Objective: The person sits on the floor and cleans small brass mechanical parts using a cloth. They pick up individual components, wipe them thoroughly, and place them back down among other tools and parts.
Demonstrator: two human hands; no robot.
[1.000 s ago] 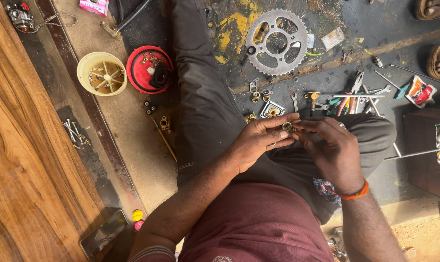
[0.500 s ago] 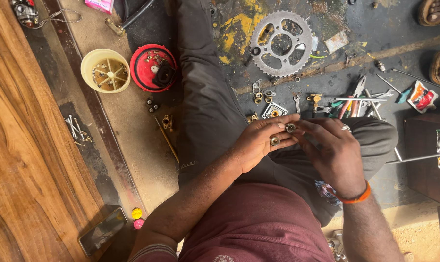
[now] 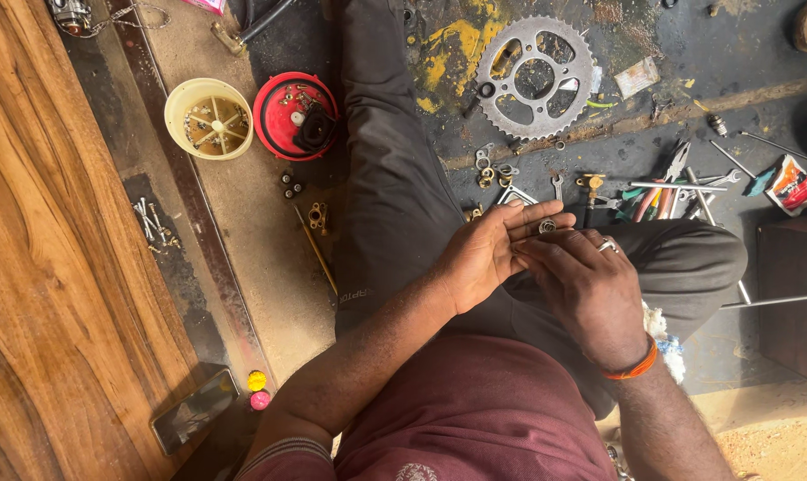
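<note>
Wood planks (image 3: 56, 267) run smooth beside a toothed steel sprocket (image 3: 534, 77) and round red lid (image 3: 295, 116). Over his lap, the left hand (image 3: 488, 254) cups half-open; the right hand (image 3: 586, 289) pinches a small metal ring (image 3: 547, 226) against its fingertips.

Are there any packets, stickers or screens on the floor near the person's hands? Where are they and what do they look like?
Phone: lower left on the floor by the wood, flat dark rectangle, screen dark.
Small packet: far right on the dark floor, crumpled, red, white and black.
Paper scrap: right of the sprocket, pale rectangle.
Pink package: top edge, mostly cut off.
</note>
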